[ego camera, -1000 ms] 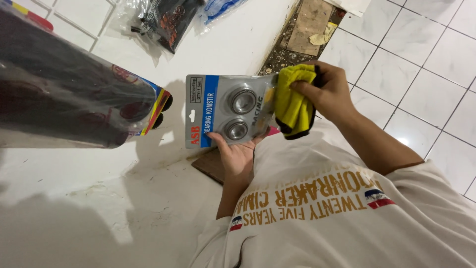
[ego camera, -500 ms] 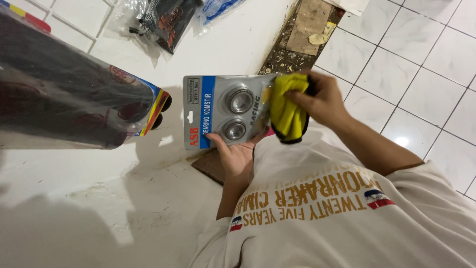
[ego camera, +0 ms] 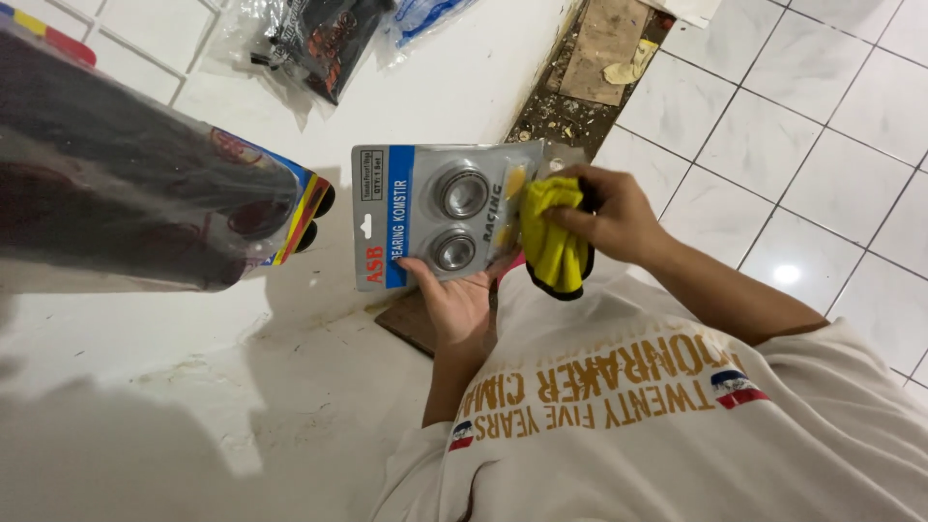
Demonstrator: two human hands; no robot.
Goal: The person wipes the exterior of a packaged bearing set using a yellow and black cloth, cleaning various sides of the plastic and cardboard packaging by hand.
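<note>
The blister pack (ego camera: pixel 435 217) is held flat above the white floor (ego camera: pixel 242 387), in front of the person's chest. It has a blue-and-grey card and a clear bubble enclosing two round metal bearings (ego camera: pixel 462 193), one above the other. The left hand (ego camera: pixel 459 304) supports the pack from below, palm up, thumb on its lower edge. The right hand (ego camera: pixel 609 215) is closed around a bunched yellow cloth (ego camera: pixel 549 237), pressed against the pack's right edge. Left of the pack, a large dark item in clear wrap (ego camera: pixel 145 203) fills the near view. More bagged goods (ego camera: pixel 319 39) lie on the floor beyond. White tiles (ego camera: pixel 793 155) lie to the right.
</note>
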